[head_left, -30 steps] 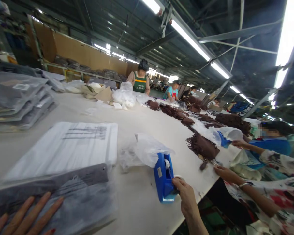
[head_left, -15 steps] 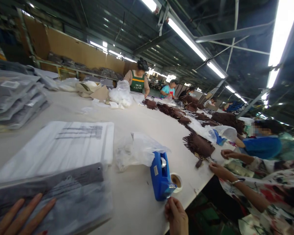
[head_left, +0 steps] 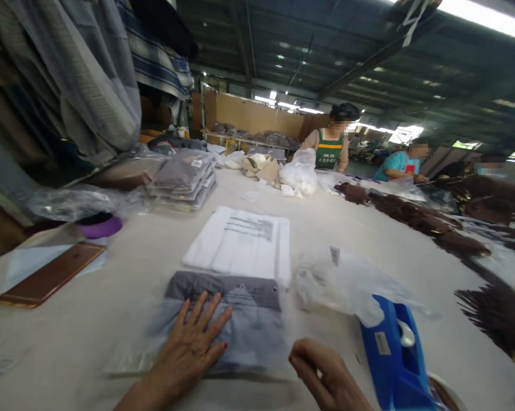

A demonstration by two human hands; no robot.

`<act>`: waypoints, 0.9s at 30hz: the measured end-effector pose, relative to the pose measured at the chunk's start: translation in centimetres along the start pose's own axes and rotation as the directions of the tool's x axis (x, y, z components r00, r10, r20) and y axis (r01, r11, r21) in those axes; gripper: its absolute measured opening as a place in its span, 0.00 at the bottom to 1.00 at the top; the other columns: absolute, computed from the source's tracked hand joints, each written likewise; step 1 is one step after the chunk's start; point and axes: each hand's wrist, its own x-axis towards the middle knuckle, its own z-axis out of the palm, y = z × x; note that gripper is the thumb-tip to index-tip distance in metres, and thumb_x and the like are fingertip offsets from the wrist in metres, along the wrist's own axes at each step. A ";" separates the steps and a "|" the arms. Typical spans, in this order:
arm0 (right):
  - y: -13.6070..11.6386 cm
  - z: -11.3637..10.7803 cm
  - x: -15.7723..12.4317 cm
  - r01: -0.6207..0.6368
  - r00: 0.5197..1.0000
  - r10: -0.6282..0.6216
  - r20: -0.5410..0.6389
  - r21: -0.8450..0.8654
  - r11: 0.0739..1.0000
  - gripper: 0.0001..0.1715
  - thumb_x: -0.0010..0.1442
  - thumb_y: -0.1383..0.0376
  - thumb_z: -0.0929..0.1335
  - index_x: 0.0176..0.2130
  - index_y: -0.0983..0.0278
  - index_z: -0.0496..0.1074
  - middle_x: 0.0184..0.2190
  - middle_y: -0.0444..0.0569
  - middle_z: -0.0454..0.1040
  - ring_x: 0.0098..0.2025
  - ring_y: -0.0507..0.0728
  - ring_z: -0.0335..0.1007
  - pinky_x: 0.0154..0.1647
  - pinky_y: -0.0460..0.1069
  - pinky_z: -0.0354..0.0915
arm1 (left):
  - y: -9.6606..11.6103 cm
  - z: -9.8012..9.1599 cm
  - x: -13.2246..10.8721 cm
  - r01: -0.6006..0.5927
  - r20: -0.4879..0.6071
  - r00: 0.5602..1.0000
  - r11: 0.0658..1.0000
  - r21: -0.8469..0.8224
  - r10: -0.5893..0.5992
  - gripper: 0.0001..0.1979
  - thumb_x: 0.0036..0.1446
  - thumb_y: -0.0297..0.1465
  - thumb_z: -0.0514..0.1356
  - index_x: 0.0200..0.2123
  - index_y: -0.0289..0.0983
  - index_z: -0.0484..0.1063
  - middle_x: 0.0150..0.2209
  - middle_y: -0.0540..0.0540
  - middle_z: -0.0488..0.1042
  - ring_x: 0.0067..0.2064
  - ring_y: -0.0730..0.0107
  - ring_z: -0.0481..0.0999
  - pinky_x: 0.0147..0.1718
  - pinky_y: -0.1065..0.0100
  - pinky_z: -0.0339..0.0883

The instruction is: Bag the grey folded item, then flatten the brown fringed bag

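Note:
My left hand [head_left: 193, 345] lies flat with its fingers spread on a folded grey garment in a clear plastic bag [head_left: 257, 337]. Close to the bag's right edge is my right hand [head_left: 324, 368], its thumb and fingers pinched together. Whatever sits in that pinch is too small to make out. A blue tape dispenser [head_left: 390, 354] stands to the right of this hand, with a tape roll [head_left: 443, 394] partly behind it. Just beyond the bagged garment lies a flat white printed packet [head_left: 240, 242]. Crumpled clear plastic [head_left: 326, 279] rests between packet and dispenser.
A stack of bagged grey garments [head_left: 184, 177] stands at the far left. Nearer are a phone [head_left: 52, 274] and a purple tape roll [head_left: 101, 227]. Brown fringed pieces [head_left: 501, 319] line the right side. A co-worker in a green apron [head_left: 329, 151] stands across the table [head_left: 347, 228].
My right hand has moved from the dispenser's cutting edge left to the bag. The view has swung left, showing the phone and hanging cloth. My left hand stays spread on the bagged garment.

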 end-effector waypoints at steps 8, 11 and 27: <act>0.2 1.5 12.4 0.155 0.943 -0.032 0.331 -0.351 0.924 0.06 0.46 0.69 0.68 0.20 0.59 0.72 0.16 0.36 0.66 0.21 0.48 0.59 0.23 0.43 0.51 | 0.3 -0.3 0.0 0.030 -0.005 1.000 0.998 -0.052 -0.030 0.29 0.58 0.44 0.52 0.62 0.48 0.51 0.63 0.45 0.53 0.63 0.51 0.50 0.60 0.50 0.32; 2.2 3.0 14.2 0.057 0.942 0.072 0.329 -0.368 0.928 0.05 0.42 0.67 0.71 0.19 0.58 0.73 0.12 0.35 0.65 0.17 0.47 0.59 0.19 0.42 0.50 | 0.3 -0.3 0.1 0.016 0.002 1.000 0.999 -0.047 -0.015 0.31 0.57 0.45 0.53 0.62 0.47 0.51 0.63 0.43 0.53 0.63 0.49 0.48 0.60 0.49 0.29; 2.6 10.8 4.0 0.233 0.827 -0.490 -0.274 -0.627 0.743 0.23 0.64 0.55 0.58 0.51 0.64 0.68 0.50 0.53 0.72 0.52 0.60 0.66 0.53 0.56 0.60 | 0.3 -0.6 0.3 0.031 -0.036 0.999 0.999 -0.028 -0.032 0.29 0.59 0.45 0.51 0.62 0.48 0.50 0.62 0.45 0.56 0.62 0.51 0.53 0.59 0.51 0.37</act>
